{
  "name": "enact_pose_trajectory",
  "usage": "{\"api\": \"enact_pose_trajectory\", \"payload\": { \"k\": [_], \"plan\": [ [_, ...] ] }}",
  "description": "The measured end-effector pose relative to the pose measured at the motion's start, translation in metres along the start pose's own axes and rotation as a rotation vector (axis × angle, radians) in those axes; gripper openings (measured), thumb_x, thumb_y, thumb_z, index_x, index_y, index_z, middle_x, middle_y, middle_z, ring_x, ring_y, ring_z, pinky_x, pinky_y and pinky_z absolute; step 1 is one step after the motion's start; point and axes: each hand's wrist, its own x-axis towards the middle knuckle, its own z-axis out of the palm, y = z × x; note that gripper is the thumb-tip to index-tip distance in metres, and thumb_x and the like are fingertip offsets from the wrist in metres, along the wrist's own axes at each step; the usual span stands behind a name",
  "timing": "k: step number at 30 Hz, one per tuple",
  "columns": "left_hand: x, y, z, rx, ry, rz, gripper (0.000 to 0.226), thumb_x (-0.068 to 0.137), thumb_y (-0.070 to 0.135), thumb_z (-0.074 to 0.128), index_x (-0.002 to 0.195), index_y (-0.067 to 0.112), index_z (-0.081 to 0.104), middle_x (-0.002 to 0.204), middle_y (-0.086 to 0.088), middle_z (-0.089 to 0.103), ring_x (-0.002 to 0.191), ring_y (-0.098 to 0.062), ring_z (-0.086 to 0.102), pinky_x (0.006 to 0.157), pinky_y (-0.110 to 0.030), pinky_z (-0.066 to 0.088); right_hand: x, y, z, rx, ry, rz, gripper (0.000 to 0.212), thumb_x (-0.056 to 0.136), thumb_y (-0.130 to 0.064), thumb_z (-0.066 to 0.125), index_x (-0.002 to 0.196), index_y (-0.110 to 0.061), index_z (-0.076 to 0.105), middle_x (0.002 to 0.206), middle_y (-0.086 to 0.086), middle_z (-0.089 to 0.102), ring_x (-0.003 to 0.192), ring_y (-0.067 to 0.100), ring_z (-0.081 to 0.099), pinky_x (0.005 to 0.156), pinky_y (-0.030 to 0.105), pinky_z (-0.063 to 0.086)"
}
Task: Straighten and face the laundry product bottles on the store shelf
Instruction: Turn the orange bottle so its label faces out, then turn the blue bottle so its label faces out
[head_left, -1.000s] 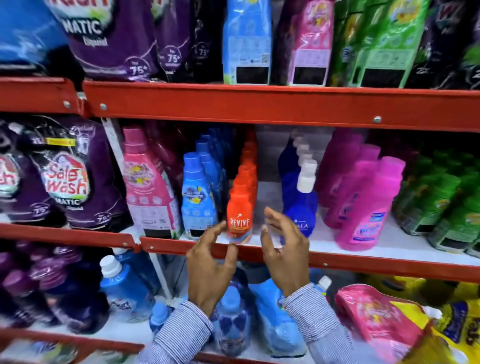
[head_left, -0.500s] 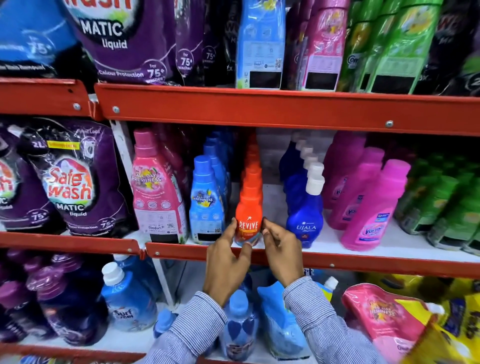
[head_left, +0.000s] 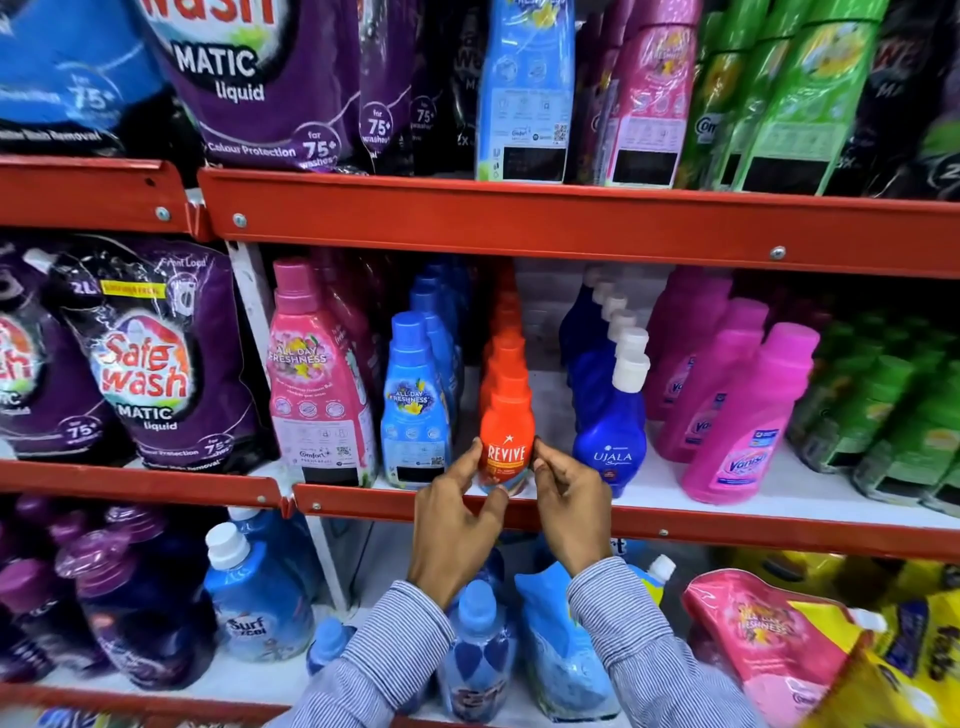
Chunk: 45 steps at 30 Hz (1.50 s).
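An orange Revive bottle (head_left: 507, 426) stands upright at the front of the middle shelf (head_left: 727, 532), label facing me, heading a row of orange bottles. My left hand (head_left: 451, 525) grips its lower left side and my right hand (head_left: 570, 506) grips its lower right side. To its left stand a blue All Day Freshness bottle (head_left: 415, 400) and a taller pink one (head_left: 317, 384). To its right are a dark blue Ujala bottle (head_left: 612, 431) with a white cap and pink Vanish bottles (head_left: 748, 415) leaning left.
Purple Safe Wash pouches (head_left: 150, 358) fill the left bay. Green bottles (head_left: 893, 415) lean at the far right. The red upper shelf edge (head_left: 519, 221) runs just above. Below are Surf Excel bottles (head_left: 254, 597), blue pouches and a pink pouch (head_left: 769, 639).
Both hands rose from below the shelf edge with fingers spread, and closed on the sides of the orange Revive bottle. They still hold it now.
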Motion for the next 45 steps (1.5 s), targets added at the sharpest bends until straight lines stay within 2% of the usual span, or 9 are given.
{"api": "enact_pose_trajectory", "payload": {
  "k": [7, 12, 17, 21, 23, 28, 33, 39, 45],
  "plan": [
    [-0.004, 0.0, 0.001, -0.033, 0.03, 0.004, 0.073, 0.078, 0.04, 0.064, 0.147, 0.02, 0.052, 0.143, 0.003, 0.063, 0.131, -0.01, 0.06, 0.114, -0.042, 0.05, -0.004, -0.001, -0.006, 0.084, 0.038, 0.021, 0.032, 0.09, -0.009, 0.059, 0.119, -0.019, 0.069, 0.112, -0.006, 0.073, 0.092, -0.016, 0.063, 0.086, 0.007, 0.049],
    [-0.021, 0.013, 0.017, -0.081, 0.208, 0.163, 0.044, 0.081, 0.031, 0.061, 0.124, 0.026, 0.069, 0.125, 0.016, 0.069, 0.117, 0.0, 0.065, 0.104, -0.024, 0.051, -0.017, 0.004, -0.038, 0.196, 0.252, 0.009, 0.029, 0.081, -0.003, 0.06, 0.086, -0.025, 0.077, 0.078, -0.009, 0.078, 0.075, 0.005, 0.073, 0.073, 0.018, 0.056],
    [-0.023, 0.031, 0.052, -0.154, 0.029, 0.113, 0.054, 0.076, 0.042, 0.057, 0.127, 0.027, 0.068, 0.119, 0.011, 0.073, 0.109, 0.001, 0.068, 0.099, -0.017, 0.053, -0.006, 0.019, -0.077, 0.162, 0.454, 0.025, 0.031, 0.081, 0.003, 0.061, 0.087, -0.026, 0.07, 0.078, -0.005, 0.076, 0.068, -0.001, 0.067, 0.068, 0.019, 0.056],
    [-0.011, 0.036, 0.076, -0.135, -0.119, -0.009, 0.085, 0.068, 0.054, 0.058, 0.146, 0.02, 0.052, 0.14, 0.004, 0.064, 0.127, -0.008, 0.061, 0.113, -0.035, 0.049, 0.009, 0.033, -0.09, 0.109, 0.26, 0.054, 0.04, 0.085, 0.005, 0.058, 0.121, -0.012, 0.062, 0.106, 0.005, 0.071, 0.083, -0.009, 0.065, 0.075, 0.002, 0.048],
    [-0.006, 0.037, 0.083, -0.137, -0.147, -0.018, 0.075, 0.068, 0.05, 0.06, 0.141, 0.031, 0.054, 0.134, 0.013, 0.065, 0.126, -0.005, 0.061, 0.114, -0.038, 0.048, 0.013, 0.037, -0.091, 0.08, 0.147, 0.056, 0.044, 0.087, 0.004, 0.057, 0.129, -0.01, 0.057, 0.115, 0.003, 0.069, 0.092, -0.007, 0.065, 0.082, 0.002, 0.047],
    [0.001, 0.037, 0.092, -0.198, -0.181, 0.0, 0.052, 0.074, 0.015, 0.061, 0.121, 0.038, 0.061, 0.118, 0.014, 0.075, 0.112, -0.003, 0.07, 0.104, -0.028, 0.055, 0.017, 0.041, -0.095, 0.058, 0.11, 0.037, 0.044, 0.087, 0.003, 0.056, 0.126, -0.016, 0.063, 0.114, -0.001, 0.072, 0.094, -0.007, 0.066, 0.084, 0.006, 0.049],
    [0.003, 0.039, 0.098, -0.254, -0.204, -0.009, 0.053, 0.076, 0.009, 0.061, 0.116, 0.044, 0.06, 0.108, 0.034, 0.074, 0.11, 0.002, 0.07, 0.097, -0.015, 0.053, 0.016, 0.043, -0.102, 0.114, 0.142, 0.019, 0.041, 0.087, 0.008, 0.053, 0.123, -0.009, 0.064, 0.119, -0.001, 0.068, 0.093, -0.023, 0.058, 0.082, 0.0, 0.044],
    [0.004, 0.036, 0.104, -0.234, -0.183, -0.02, 0.059, 0.073, 0.018, 0.067, 0.121, 0.051, 0.055, 0.104, 0.038, 0.073, 0.11, 0.0, 0.071, 0.098, -0.019, 0.054, 0.018, 0.049, -0.106, 0.134, 0.188, 0.005, 0.038, 0.087, 0.007, 0.056, 0.122, -0.006, 0.065, 0.119, 0.01, 0.07, 0.103, 0.004, 0.063, 0.08, 0.0, 0.046],
    [0.003, 0.034, 0.101, -0.24, -0.175, -0.03, 0.065, 0.081, 0.012, 0.074, 0.14, 0.029, 0.053, 0.128, 0.012, 0.071, 0.117, 0.002, 0.067, 0.104, -0.021, 0.052, 0.018, 0.048, -0.103, 0.176, 0.207, 0.031, 0.038, 0.085, 0.005, 0.06, 0.12, -0.009, 0.067, 0.106, 0.003, 0.074, 0.083, -0.013, 0.066, 0.076, 0.002, 0.048]
  ]
}}
